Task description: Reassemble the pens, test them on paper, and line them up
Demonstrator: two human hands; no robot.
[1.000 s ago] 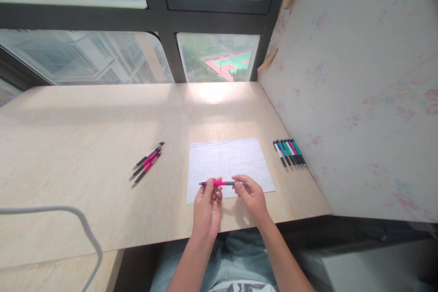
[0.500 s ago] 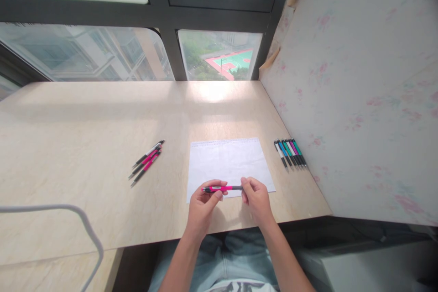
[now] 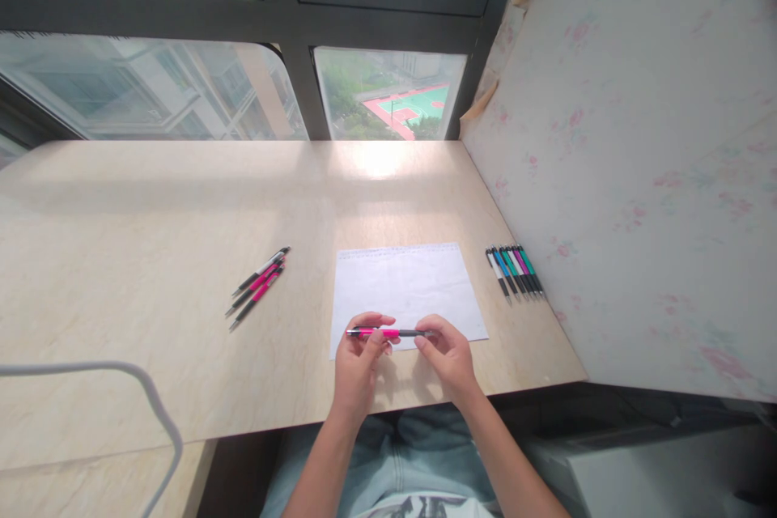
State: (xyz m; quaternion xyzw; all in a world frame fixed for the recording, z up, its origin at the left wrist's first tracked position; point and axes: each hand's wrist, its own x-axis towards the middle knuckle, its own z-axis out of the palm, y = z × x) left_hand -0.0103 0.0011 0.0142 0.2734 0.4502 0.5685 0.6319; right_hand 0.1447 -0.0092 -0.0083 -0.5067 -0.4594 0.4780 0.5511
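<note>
I hold a pink and black pen [image 3: 388,333] level between both hands, just above the near edge of a white sheet of paper [image 3: 405,287]. My left hand [image 3: 359,364] pinches the pink end with closed fingers. My right hand [image 3: 447,358] pinches the black end, fingers also closed. Both hands hover over the front of the beige desk [image 3: 151,259].
Three pink and black pens [image 3: 258,288] lie in a bunch left of the paper. Several pens of mixed colours [image 3: 513,269] lie in a row to the right, near a flowered wall panel [image 3: 637,162]. A white curved wire [image 3: 121,396] sits at front left. Windows run behind the desk.
The pen has shifted slightly left between my hands, which stay closed on its ends. My view has barely moved.
</note>
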